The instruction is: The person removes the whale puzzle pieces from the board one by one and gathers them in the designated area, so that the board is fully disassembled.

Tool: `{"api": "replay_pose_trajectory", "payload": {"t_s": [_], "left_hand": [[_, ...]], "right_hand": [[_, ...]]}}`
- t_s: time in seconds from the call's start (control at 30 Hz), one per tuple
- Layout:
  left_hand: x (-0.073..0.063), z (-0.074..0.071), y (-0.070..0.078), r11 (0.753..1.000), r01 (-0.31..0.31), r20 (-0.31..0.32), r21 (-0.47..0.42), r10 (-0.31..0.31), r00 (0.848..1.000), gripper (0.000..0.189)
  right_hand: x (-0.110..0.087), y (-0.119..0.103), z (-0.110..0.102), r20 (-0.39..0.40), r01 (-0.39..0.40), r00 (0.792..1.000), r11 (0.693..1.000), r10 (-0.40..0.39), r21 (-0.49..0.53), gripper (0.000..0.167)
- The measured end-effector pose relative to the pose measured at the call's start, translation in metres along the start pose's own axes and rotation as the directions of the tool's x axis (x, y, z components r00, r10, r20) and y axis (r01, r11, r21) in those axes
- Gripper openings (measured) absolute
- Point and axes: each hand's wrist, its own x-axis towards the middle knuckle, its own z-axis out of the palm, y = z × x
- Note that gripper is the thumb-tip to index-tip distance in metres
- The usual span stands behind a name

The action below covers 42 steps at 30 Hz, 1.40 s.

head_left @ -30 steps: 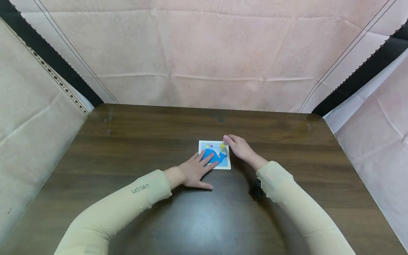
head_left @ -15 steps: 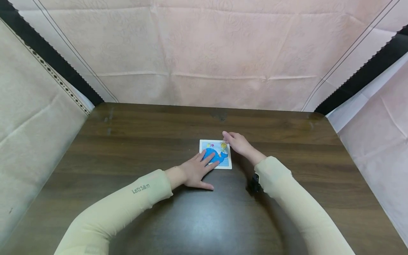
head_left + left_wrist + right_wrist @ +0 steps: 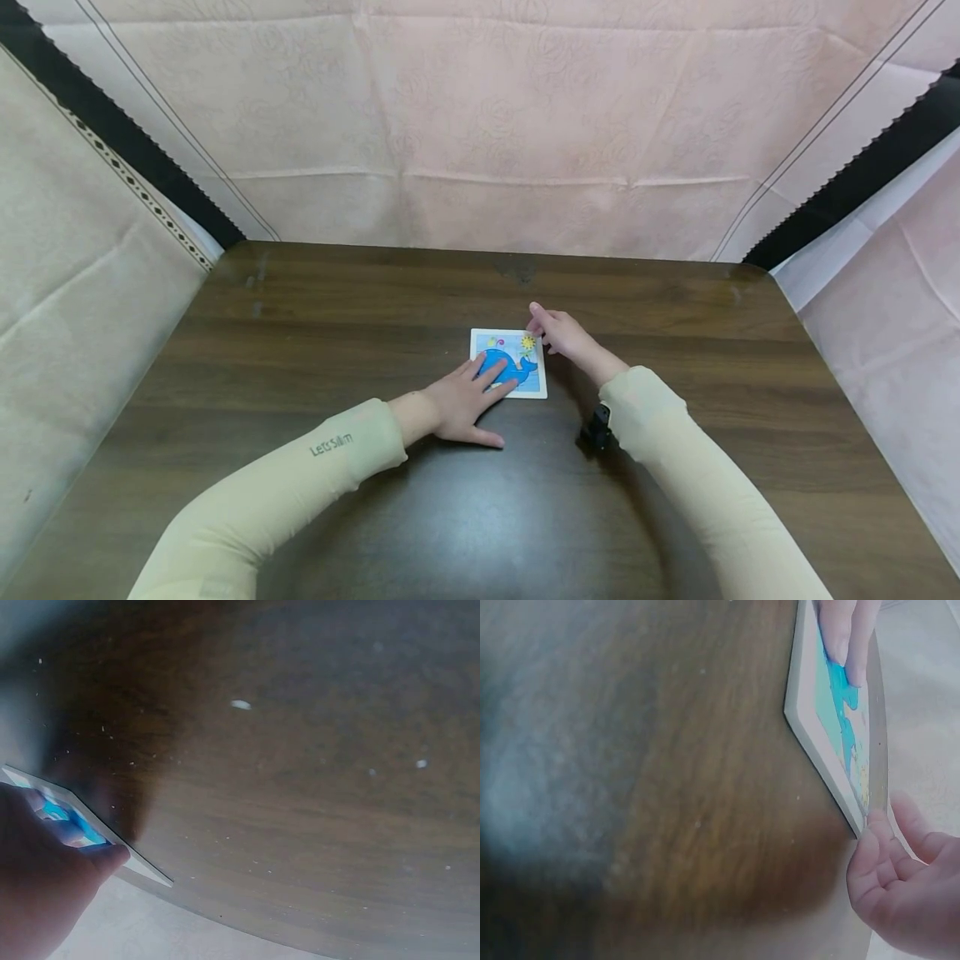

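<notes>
A small square picture board (image 3: 533, 385) with a blue whale, a yellow sun and a thick white rim lies on the brown table. Across its lower left my left hand (image 3: 461, 404) rests with fingers spread, covering part of the whale. At the top right corner is my right hand (image 3: 564, 335), its fingers bent in at the rim. The right wrist view shows that hand (image 3: 900, 877) with fingertips at the board's corner, one digit standing apart. Seen edge-on there, the board (image 3: 829, 761) looks flat on the table. In the left wrist view, my left fingers lie over the board (image 3: 146, 868).
The wooden table (image 3: 337, 325) extends around the board on every side. Pale cloth (image 3: 525, 125) hangs behind its far edge and along both sides. A black device (image 3: 596, 429) sits under the right cuff.
My right hand has shifted slightly at the corner, one digit now pointing further up and the other fingers showing more. The left hand stays on the board, which lies as before.
</notes>
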Motion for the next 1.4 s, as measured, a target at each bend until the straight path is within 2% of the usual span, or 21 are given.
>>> {"api": "replay_pose_trajectory", "payload": {"t_s": [0.4,0.63,0.87,1.0,1.13,1.4], "left_hand": [[-0.001,0.000,-0.001,1.000,-0.006,-0.005,0.005,0.006,1.000,0.088],[-0.001,-0.001,-0.001,1.000,-0.004,-0.007,0.013,0.004,1.000,0.088],[0.000,0.000,-0.002,1.000,-0.012,-0.012,0.006,0.012,1.000,0.088],[0.001,0.001,-0.002,1.000,-0.014,-0.016,0.009,0.014,1.000,0.088],[0.001,0.001,-0.002,1.000,-0.013,-0.020,0.020,0.013,1.000,0.089],[0.000,0.001,-0.002,1.000,-0.013,-0.024,0.012,0.013,1.000,0.088]], "right_hand": [[-0.005,-0.002,-0.002,-0.015,-0.056,0.998,0.983,0.060,0.175,0.064],[-0.007,-0.009,-0.001,-0.050,-0.075,0.995,0.983,0.085,0.167,0.062],[-0.008,-0.010,0.001,-0.052,-0.093,0.993,0.982,0.103,0.162,0.063],[-0.010,-0.009,0.002,-0.081,-0.073,0.993,0.991,0.083,0.116,0.063],[-0.012,-0.009,0.002,-0.115,-0.045,0.992,0.999,0.048,0.027,0.063],[-0.011,-0.011,0.004,-0.128,-0.003,0.992,0.994,-0.011,-0.110,0.063]]}}
